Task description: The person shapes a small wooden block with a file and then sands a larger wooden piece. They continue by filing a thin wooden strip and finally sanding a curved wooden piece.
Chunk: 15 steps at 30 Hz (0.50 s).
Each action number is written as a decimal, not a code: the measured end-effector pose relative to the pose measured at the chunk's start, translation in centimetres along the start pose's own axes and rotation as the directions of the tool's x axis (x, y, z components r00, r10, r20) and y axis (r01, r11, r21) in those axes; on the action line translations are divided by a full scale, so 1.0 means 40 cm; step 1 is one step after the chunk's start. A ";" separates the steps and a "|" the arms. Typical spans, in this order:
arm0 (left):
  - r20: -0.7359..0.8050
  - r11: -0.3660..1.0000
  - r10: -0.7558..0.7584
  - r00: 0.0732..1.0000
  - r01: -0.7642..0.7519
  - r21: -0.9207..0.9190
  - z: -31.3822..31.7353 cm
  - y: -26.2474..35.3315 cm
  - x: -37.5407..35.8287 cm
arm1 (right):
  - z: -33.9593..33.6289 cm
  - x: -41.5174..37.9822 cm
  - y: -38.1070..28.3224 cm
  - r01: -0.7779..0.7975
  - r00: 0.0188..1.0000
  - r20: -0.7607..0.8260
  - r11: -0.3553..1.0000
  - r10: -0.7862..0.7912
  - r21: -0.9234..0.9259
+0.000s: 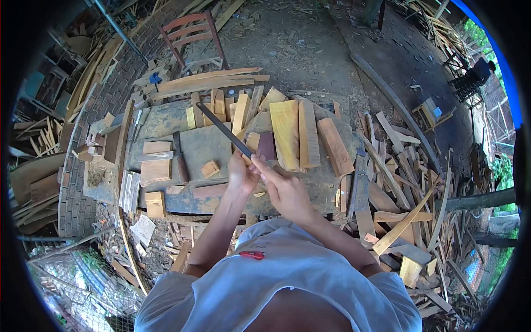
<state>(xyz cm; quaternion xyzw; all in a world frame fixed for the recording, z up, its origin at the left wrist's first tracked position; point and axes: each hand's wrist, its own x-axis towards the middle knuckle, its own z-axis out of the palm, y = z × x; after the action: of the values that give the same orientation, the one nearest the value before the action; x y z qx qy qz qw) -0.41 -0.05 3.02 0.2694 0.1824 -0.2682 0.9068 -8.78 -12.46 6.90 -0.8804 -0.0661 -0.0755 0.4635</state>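
Note:
A long, narrow, dark file-like bar [225,130] slants up and to the left over the bench. My left hand [241,176] is closed around its lower end. My right hand [286,192] meets it there, index finger and thumb against the bar's end and the other fingers curled. Whatever handle the bar may have is hidden by the fingers. Just beyond my hands are a dark purplish block [266,145] and a broad yellow wood block [284,133]. A tool with a dark blade and wooden handle [182,167] lies to the left, near a small wood block [210,169].
Several wood blocks line the far side of the worn bench [207,141]. A wooden strip [125,135] crosses its left end. Scrap wood [406,205] is heaped on the right, and a reddish chair [193,39] stands beyond. A red object [252,255] rests on my shirt.

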 end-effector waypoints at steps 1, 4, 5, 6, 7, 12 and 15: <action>0.052 0.999 0.040 0.998 -0.039 -0.030 -0.007 -0.004 0.004 | -0.001 -0.005 -0.005 0.023 1.000 0.013 0.999 -0.023 -0.034; -0.011 0.998 -0.055 0.998 0.055 -0.013 0.026 -0.013 -0.022 | -0.005 0.040 0.018 0.040 0.998 -0.054 0.991 -0.034 0.129; -0.027 0.996 -0.067 0.997 0.068 0.055 0.044 -0.014 -0.025 | -0.014 0.058 0.012 -0.054 0.997 -0.033 0.959 0.065 0.277; 0.039 0.998 -0.058 0.998 0.057 0.032 0.051 -0.018 -0.026 | -0.016 0.070 0.026 -0.077 0.995 -0.038 0.971 0.087 0.228; 0.047 0.998 -0.049 0.998 0.048 0.032 0.044 -0.016 -0.025 | -0.017 0.066 0.024 -0.065 0.996 -0.040 0.972 0.076 0.225; 0.024 0.995 0.019 1.000 -0.021 0.095 0.012 -0.005 0.001 | 0.002 0.035 0.040 0.094 0.991 -0.101 0.991 -0.084 0.098; 0.014 0.997 -0.028 1.000 0.027 0.073 0.026 -0.007 0.000 | -0.006 0.056 0.031 0.026 0.996 -0.083 0.996 -0.018 0.090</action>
<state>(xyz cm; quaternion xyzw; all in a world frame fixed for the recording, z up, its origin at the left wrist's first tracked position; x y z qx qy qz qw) -0.38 -0.88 3.74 0.2976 0.1696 -0.2891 0.8939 -6.36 -13.25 6.48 -0.8538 -0.0599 -0.1138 0.5045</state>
